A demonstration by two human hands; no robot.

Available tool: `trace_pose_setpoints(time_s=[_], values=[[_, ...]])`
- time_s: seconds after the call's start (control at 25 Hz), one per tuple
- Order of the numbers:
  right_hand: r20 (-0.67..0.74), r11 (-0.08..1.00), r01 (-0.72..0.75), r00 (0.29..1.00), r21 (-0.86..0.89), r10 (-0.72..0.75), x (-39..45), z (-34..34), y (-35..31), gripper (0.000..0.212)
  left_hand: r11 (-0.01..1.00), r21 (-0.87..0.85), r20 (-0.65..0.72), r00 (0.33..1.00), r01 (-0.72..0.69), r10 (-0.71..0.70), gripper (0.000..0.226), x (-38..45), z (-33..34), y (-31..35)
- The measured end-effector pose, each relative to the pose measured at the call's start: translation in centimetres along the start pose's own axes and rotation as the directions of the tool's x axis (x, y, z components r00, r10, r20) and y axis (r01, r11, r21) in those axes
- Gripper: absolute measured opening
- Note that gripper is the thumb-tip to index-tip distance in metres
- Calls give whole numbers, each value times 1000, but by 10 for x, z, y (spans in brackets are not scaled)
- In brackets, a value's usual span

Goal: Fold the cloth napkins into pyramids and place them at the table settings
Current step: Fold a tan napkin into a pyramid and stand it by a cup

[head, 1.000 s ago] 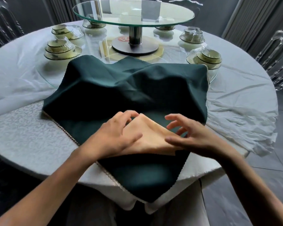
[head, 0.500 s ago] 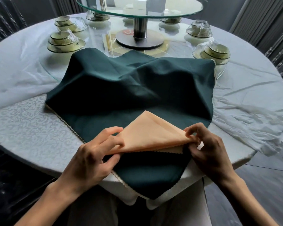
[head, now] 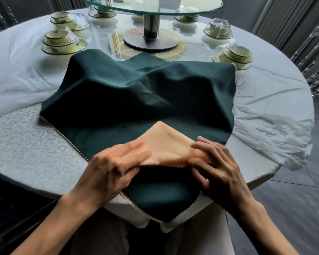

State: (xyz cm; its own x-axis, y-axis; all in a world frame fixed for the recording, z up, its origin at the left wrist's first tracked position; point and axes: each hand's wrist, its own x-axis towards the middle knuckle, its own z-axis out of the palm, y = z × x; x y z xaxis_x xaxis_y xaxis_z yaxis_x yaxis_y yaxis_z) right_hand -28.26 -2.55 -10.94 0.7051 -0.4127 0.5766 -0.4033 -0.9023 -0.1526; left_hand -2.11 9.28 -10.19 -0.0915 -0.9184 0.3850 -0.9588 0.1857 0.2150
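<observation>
Holding peach napkin (head: 168,146), a folded triangle on the green cloth (head: 136,92) at lower centre | left hand (head: 110,166) pinches its left corner, right hand (head: 217,166) pinches its right | risk: uneven pull skews the crease, layers slip apart, green cloth drags off the table edge (head: 44,173)

Peach napkin (head: 166,144) folded into triangle, apex pointing away, lying on dark green cloth (head: 136,92) near table edge.

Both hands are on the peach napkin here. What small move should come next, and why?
Probably bring the two lower corners together. The peach napkin lies as a flat triangle on the dark green cloth, the left hand pinching one corner and the right hand the other, so no pyramid stands yet.
</observation>
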Motion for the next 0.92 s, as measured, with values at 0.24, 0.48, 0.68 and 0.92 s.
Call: trace_pose_setpoints(time_s=[0.24,0.48,0.68,0.92], values=[[-8,993,27,1000,-113,-28,-2,-1,3,9,998,46,-14,999,-43,44,43,-5,12,-13],[57,980,-113,991,-161,123,3,-5,0,8,1000,5,-39,999,24,-24,40,-10,8,-4],[34,954,-298,954,22,297,1,-10,5,23,998,-54,-177,983,31,-40,28,-34,0,-10],[96,923,-384,920,15,381,-2,-17,5,26,977,-120,-168,966,176,-195,25,-39,-6,0]])
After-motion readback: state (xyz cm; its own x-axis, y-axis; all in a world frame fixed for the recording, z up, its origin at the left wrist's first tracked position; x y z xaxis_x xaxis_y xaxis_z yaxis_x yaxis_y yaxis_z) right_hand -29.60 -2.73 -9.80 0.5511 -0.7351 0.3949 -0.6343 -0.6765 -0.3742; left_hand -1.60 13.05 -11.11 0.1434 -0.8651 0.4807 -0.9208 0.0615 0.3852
